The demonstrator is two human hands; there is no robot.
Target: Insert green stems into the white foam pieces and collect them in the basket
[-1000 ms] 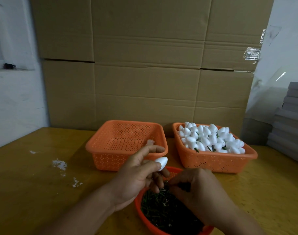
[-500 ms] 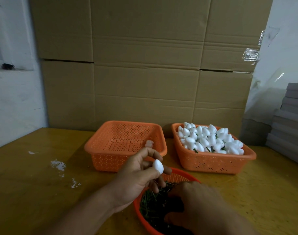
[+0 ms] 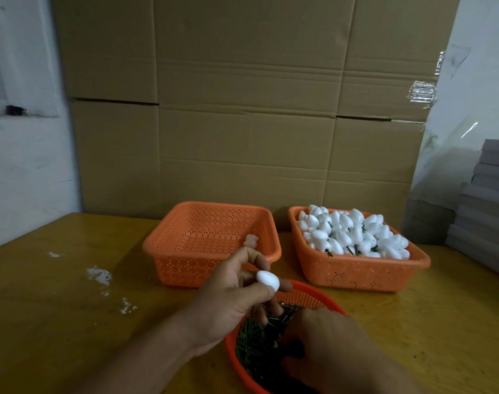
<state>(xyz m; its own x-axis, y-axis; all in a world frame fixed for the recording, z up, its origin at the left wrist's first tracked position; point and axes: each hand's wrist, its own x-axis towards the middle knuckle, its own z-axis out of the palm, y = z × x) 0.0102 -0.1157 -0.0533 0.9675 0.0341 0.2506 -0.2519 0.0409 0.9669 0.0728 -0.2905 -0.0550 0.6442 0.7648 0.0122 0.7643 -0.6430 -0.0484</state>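
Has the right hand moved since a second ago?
Yes. The right hand has dropped from the round basket's far rim down among the green stems.

No legible text, label, brand or number appears on any surface (cardboard boxes included).

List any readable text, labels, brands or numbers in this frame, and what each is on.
None readable.
Cardboard boxes: plain faces, no print visible; only a strip of clear tape.
Orange baskets, foam pieces, the foam piece held by the left hand, round basket of stems, grey stack: no markings.
Small dark object on the ledge: too blurred to tell.
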